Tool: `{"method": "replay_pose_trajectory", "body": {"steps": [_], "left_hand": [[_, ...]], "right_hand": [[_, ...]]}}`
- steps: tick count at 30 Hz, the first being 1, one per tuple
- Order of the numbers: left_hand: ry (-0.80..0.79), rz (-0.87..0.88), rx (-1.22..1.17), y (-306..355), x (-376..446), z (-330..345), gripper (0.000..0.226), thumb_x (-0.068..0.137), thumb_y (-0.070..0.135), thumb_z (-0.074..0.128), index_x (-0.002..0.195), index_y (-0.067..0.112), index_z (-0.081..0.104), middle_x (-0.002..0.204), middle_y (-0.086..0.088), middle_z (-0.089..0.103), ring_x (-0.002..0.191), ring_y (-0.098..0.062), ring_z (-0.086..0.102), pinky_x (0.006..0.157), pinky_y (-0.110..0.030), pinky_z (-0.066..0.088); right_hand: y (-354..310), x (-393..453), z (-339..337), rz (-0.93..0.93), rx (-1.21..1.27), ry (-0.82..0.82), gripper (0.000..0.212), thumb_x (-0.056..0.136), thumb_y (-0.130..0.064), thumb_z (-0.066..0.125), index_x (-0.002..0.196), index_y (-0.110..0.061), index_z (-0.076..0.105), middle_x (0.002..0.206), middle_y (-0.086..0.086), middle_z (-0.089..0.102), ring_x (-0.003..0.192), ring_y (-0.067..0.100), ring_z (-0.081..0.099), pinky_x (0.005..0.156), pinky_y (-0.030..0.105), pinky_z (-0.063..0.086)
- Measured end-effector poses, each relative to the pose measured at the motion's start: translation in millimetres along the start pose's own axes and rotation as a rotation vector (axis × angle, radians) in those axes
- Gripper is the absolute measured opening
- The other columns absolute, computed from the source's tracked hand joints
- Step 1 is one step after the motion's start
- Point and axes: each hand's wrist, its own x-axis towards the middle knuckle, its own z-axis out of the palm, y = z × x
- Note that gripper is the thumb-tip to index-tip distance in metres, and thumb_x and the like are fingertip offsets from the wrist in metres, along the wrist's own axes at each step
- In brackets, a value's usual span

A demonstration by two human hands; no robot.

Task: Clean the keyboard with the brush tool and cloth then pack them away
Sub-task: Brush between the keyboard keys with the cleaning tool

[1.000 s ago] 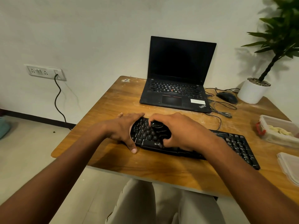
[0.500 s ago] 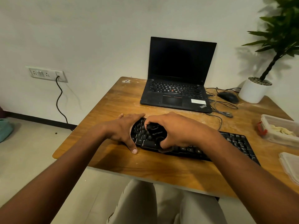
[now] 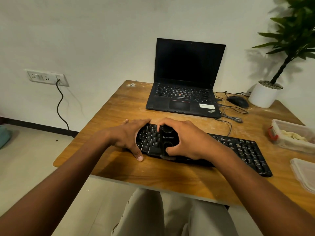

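A black dusty keyboard [image 3: 245,150] lies across the wooden table [image 3: 170,174]. My right hand [image 3: 189,138] grips a black brush tool [image 3: 167,137] with a white logo and presses it onto the keys on the keyboard's left half. My left hand [image 3: 129,137] rests flat on the keyboard's left end, with its thumb down the front edge and its fingers spread. A pale cloth [image 3: 293,135] lies in a clear plastic box [image 3: 286,143] at the right.
An open black laptop [image 3: 185,86] stands at the back. A mouse [image 3: 237,101] with loose cables and a white plant pot [image 3: 263,95] sit at the back right. A clear lid [image 3: 304,172] lies at the right edge. My knees are below the front edge.
My right hand has slid the brush tool leftwards along the keys, closer to my left hand. The left hand has stayed on the keyboard's end.
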Motion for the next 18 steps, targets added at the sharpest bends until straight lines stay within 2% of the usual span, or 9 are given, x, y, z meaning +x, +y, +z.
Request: {"method": "replay_pose_trajectory", "body": {"steps": [2,4,7,10,12,15,18], "left_hand": [[-0.004,-0.005,-0.003,1.5,-0.5,-0.1,0.148,0.058,0.051,0.097,0.165,0.033,-0.003,0.172,0.002,0.013,0.158,-0.019,0.007,0.125,-0.049,-0.014],[-0.001,-0.001,-0.001,2.7,-1.0,-0.3,0.148,0.058,0.050,0.097,0.165,0.033,-0.004,0.172,0.002,0.012,0.158,-0.019,0.007,0.124,-0.048,-0.014],[-0.009,-0.007,-0.011,1.1,-0.1,-0.2,0.149,0.056,0.053,0.097,0.165,0.032,-0.003,0.172,0.002,0.014,0.158,-0.020,0.008,0.125,-0.051,-0.014],[-0.012,0.012,-0.012,-6.3,2.3,1.6,0.154,0.047,0.068,0.093,0.164,0.037,-0.001,0.170,0.004,0.021,0.157,-0.019,0.013,0.126,-0.056,-0.012],[-0.011,0.015,-0.009,-7.6,3.4,2.2,0.154,0.046,0.068,0.093,0.164,0.036,-0.001,0.170,0.004,0.021,0.157,-0.019,0.013,0.126,-0.055,-0.011],[-0.007,0.005,-0.007,-4.3,2.4,1.4,0.151,0.053,0.058,0.097,0.165,0.034,-0.002,0.170,0.003,0.018,0.156,-0.019,0.012,0.127,-0.054,-0.011],[-0.007,-0.004,-0.003,-3.3,2.2,1.0,0.151,0.053,0.057,0.097,0.165,0.035,-0.002,0.171,0.003,0.017,0.156,-0.020,0.011,0.126,-0.052,-0.011]], "right_hand": [[5.4,-6.7,-14.5,0.068,-0.123,-0.034,0.062,0.076,-0.024,0.086,0.119,-0.050,0.050,0.113,-0.014,0.062,0.097,0.008,0.061,0.080,0.036,0.059],[7.8,-9.7,-25.3,0.089,-0.169,-0.029,0.059,0.077,-0.023,0.086,0.119,-0.047,0.052,0.111,-0.014,0.062,0.096,0.010,0.061,0.078,0.034,0.057],[0.3,-8.0,-23.2,0.037,0.020,0.029,0.057,0.079,-0.020,0.086,0.122,-0.041,0.054,0.109,-0.016,0.063,0.095,0.004,0.062,0.073,0.023,0.053],[-7.9,-3.0,-1.8,-0.048,0.151,0.053,0.058,0.080,-0.019,0.086,0.121,-0.045,0.054,0.110,-0.017,0.064,0.099,0.002,0.062,0.077,0.023,0.058],[-5.4,-2.5,8.1,-0.062,0.147,0.034,0.059,0.081,-0.018,0.085,0.121,-0.048,0.052,0.110,-0.017,0.064,0.099,0.003,0.062,0.076,0.023,0.058],[0.7,-8.1,-1.8,-0.018,-0.005,-0.006,0.060,0.079,-0.020,0.086,0.118,-0.049,0.050,0.111,-0.015,0.063,0.097,0.007,0.062,0.077,0.032,0.060],[3.4,-15.1,-21.3,0.064,-0.214,-0.082,0.062,0.076,-0.020,0.086,0.113,-0.051,0.048,0.112,-0.014,0.061,0.096,0.010,0.060,0.078,0.039,0.059]]}}
